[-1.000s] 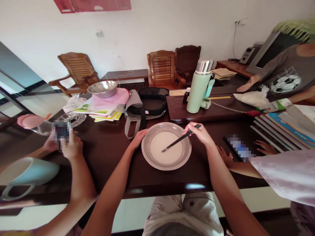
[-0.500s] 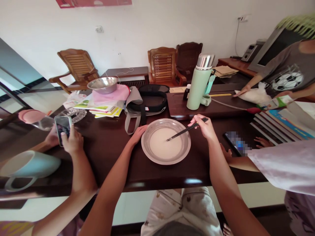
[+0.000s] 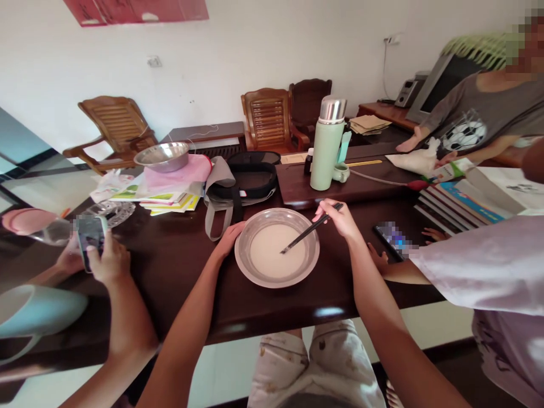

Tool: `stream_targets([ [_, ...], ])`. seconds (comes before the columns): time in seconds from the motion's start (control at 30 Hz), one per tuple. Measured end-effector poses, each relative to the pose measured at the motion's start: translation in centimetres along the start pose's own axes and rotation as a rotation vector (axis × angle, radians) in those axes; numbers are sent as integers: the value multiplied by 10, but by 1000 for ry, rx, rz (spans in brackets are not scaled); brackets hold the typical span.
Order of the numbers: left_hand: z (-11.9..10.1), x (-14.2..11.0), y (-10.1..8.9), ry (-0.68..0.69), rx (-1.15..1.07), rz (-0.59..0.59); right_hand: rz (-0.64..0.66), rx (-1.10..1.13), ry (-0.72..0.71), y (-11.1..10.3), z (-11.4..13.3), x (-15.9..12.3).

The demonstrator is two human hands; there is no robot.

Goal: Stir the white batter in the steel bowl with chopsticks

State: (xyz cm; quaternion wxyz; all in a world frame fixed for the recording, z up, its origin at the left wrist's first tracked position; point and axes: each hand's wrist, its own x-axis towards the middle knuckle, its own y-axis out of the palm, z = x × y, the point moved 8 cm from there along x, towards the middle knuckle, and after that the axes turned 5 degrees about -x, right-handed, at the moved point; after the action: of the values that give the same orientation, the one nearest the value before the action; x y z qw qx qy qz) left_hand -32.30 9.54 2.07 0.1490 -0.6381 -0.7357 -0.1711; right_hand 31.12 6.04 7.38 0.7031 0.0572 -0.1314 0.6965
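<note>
A wide metal bowl (image 3: 240, 263) stands on the dark table in front of me, with a milky white liquid (image 3: 272, 258) in it. My left hand (image 3: 230, 238) holds the bowl by its left side, its fingertips partly hidden at the rim. Above the bowl's right edge, my right hand (image 3: 335, 217) is closed around black chopsticks (image 3: 309, 229). Their tips dip into the liquid near the middle of the bowl.
Behind the bowl lies a grey and black bag (image 3: 242, 184); a green thermos (image 3: 327, 147) stands to its right. A co-worker's hands (image 3: 108, 255) hold a phone at left, beside a blue mug (image 3: 46, 309). Books (image 3: 459, 207) and another person's arm (image 3: 403, 272) are at right.
The view has swung slightly to the right, so everything sits further left. The chopsticks stay in the liquid with their tips barely shifted, and my left hand remains at the bowl.
</note>
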Motion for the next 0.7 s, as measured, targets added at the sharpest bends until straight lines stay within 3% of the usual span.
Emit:
stream_targets([
  [0.13,-3,1,2,32,90,22,194,-31,-2,21,2,-3],
  [0.3,2,1,1,-3,-9,54,-14,-6,-16,2,3,1],
  [0.37,2,1,3,2,-47,83,-13,-2,2,2,1,1],
  [0.53,-3,0,-2,32,70,-23,150,-1,12,21,1,-2],
  [0.7,-12,-2,13,37,19,42,-30,6,-7,2,0,1],
])
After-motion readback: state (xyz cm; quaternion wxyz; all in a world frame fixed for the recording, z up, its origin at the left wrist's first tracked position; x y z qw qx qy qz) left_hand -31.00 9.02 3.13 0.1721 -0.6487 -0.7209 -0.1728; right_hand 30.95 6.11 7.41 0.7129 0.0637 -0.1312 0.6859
